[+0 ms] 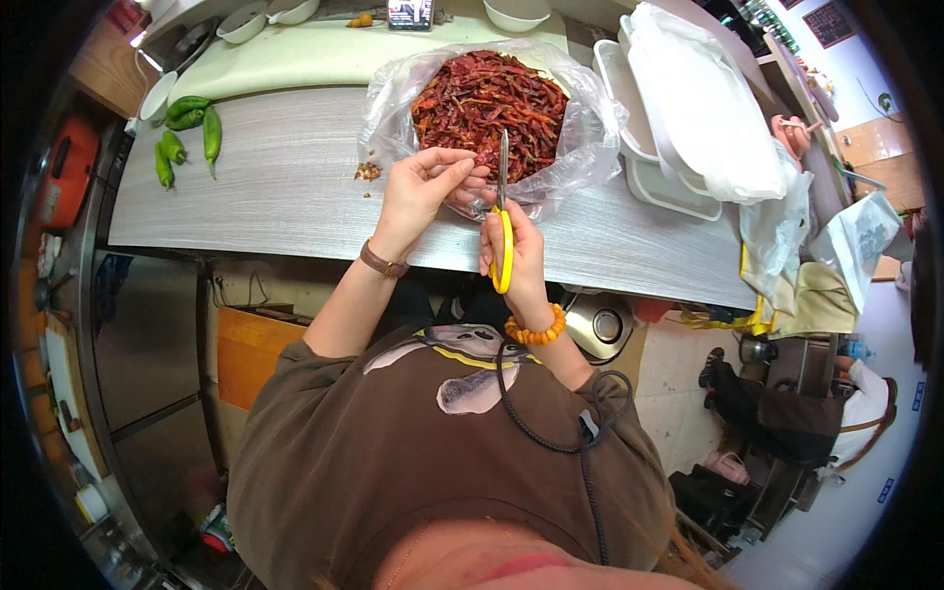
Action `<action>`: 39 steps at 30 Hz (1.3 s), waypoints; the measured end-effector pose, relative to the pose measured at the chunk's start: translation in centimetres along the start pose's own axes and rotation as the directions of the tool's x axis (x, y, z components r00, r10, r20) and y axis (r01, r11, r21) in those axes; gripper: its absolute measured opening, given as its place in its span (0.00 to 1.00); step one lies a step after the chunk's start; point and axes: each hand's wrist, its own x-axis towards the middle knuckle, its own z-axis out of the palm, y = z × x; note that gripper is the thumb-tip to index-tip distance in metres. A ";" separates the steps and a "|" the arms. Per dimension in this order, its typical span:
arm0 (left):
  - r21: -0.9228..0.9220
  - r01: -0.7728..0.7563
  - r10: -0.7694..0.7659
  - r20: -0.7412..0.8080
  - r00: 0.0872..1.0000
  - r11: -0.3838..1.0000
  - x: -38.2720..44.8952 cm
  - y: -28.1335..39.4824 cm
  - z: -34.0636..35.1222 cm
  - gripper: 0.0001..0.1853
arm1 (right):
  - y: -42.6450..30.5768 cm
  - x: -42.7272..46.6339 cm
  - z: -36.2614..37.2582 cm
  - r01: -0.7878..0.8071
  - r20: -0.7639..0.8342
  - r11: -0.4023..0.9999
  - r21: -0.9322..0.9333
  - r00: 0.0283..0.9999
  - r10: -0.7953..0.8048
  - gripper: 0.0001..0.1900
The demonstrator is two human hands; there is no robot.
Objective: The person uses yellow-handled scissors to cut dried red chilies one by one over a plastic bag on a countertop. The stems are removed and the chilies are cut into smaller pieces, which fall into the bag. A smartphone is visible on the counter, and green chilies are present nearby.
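Dried red chillies (490, 103) fill a clear plastic bag (391, 92) on the grey wood-grain counter. My right hand (522, 247) holds scissors with yellow handles (503, 258), their blades pointing up over the near edge of the chillies. My left hand (431, 184) is beside the blades at the bag's near left edge, thumb and fingers close together; whether a chilli is pinched between them cannot be told. Left of the bag lies a small heap of seeds or scraps (367, 171). Several fresh green chillies (212, 136) lie farther left on the counter.
White plastic tubs (678, 188) and a white bag (715, 110) are stacked right of the chillies. A pale mat (295, 63) lies behind, with a phone (410, 15) and a white bowl (518, 13). Plastic bags hang at the counter's right end. Another person (796, 420) is at far right.
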 end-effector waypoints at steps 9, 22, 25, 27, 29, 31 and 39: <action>0.004 -0.010 0.010 0.008 1.000 1.000 0.1 0.0 -0.1 0.09 | 0.6 -0.5 0.0 0.011 0.020 0.986 -0.167 1.000 -0.008 0.22; 0.143 -0.089 0.091 -0.008 0.996 0.986 0.3 0.3 -0.2 0.08 | 0.2 -0.3 0.4 -0.025 -0.019 0.997 -0.072 1.000 0.024 0.19; 0.530 -0.262 0.323 -0.024 0.946 0.807 1.2 1.9 0.2 0.06 | 0.3 -0.6 0.3 -0.024 -0.032 0.999 -0.047 0.999 0.022 0.18; 0.825 -0.430 0.559 0.173 0.811 0.368 2.9 2.7 0.1 0.06 | 0.0 -0.8 0.3 -0.018 -0.035 0.996 -0.090 0.999 0.015 0.17; 0.850 -0.461 0.608 0.230 0.760 0.254 4.6 3.0 1.0 0.06 | 0.0 -0.9 0.3 0.002 -0.048 0.998 -0.065 0.999 -0.005 0.17; 0.857 -0.491 0.611 0.306 0.730 0.157 6.3 2.9 1.9 0.06 | 0.2 -0.9 0.2 0.023 -0.054 0.999 -0.037 0.998 -0.025 0.18; 0.841 -0.528 0.400 0.528 0.749 -0.122 11.1 0.5 3.9 0.07 | -0.1 -1.5 -0.2 0.045 -0.037 0.997 -0.058 0.998 -0.047 0.18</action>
